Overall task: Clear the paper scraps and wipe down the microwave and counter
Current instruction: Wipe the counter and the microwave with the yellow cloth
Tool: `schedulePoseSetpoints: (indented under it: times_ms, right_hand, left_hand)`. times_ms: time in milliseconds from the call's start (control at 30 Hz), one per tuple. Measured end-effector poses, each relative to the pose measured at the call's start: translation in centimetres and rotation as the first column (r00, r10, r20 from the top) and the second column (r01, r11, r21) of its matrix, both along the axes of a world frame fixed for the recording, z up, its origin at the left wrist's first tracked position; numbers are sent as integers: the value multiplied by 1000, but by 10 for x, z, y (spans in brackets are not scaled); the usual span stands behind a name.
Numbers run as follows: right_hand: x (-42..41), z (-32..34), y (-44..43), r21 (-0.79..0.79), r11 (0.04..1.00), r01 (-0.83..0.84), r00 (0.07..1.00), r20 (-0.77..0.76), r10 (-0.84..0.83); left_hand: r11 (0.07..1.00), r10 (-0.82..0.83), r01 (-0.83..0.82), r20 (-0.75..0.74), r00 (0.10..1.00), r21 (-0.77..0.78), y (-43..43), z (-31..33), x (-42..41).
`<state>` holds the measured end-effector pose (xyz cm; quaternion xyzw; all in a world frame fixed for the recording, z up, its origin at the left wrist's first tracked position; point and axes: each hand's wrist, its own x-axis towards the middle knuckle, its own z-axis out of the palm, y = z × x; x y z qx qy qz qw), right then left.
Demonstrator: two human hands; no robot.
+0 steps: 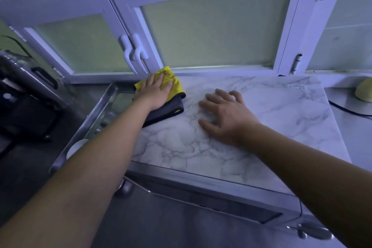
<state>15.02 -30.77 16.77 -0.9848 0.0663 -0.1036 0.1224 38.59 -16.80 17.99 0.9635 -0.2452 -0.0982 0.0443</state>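
On the microwave (251, 119), left hand (154, 91) presses cloth (174, 84) (yellow)

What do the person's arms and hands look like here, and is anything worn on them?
Nothing is worn. The left hand and the right hand have no gloves, and no ring shows. The left forearm and the right forearm are bare to the picture's edge: no sleeve, watch or bracelet in view.

head-worn view, angled down, close over microwave (271, 119)
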Motion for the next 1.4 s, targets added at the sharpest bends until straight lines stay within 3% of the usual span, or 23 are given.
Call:
schedulePoseSetpoints:
  times_ms: [100,233,700,767,833,900,933,1033,1133,1233,1400]
  right_hand:
    - [1,0,0,22,1000,9,1000,-1,-9]
    - [-1,2,0,41,999,16,1000,11,-17]
    - [-5,7,9,-70,992,104,994,41,-101]
    - [-10,6,14,-68,982,174,983,65,-169]
    - [-19,5,28,-28,974,225,973,67,-222]
    - [-34,4,54,136,970,204,973,82,-216]
    - [-45,5,69,299,939,171,968,128,-217]
    - [-92,13,100,709,704,45,910,262,-322]
    - [-155,16,93,818,575,25,851,285,-442]
    - [-222,13,66,887,460,37,785,259,-562]
    - [-299,0,39,906,396,152,650,211,-730]
  left_hand:
    - [991,114,-121,-97,989,-61,-5,6,14]
    - [975,186,-196,-108,977,-100,10,8,-7]
    - [943,326,-312,134,936,-118,140,-23,-153]
    - [885,416,-370,121,901,-282,133,-29,-178]
    - [756,521,-446,28,853,-480,120,-33,-207]
    - [639,578,-508,-75,813,-578,101,-35,-235]
    - [599,593,-528,-109,798,-601,90,-36,-247]
    - [537,584,-540,-176,793,-648,53,-37,-290]
    - [524,481,-479,-220,849,-704,17,-43,-344]
    - [565,335,-328,-153,930,-757,-12,-50,-404]
    - [676,34,-56,-45,998,-735,-49,-59,-486]
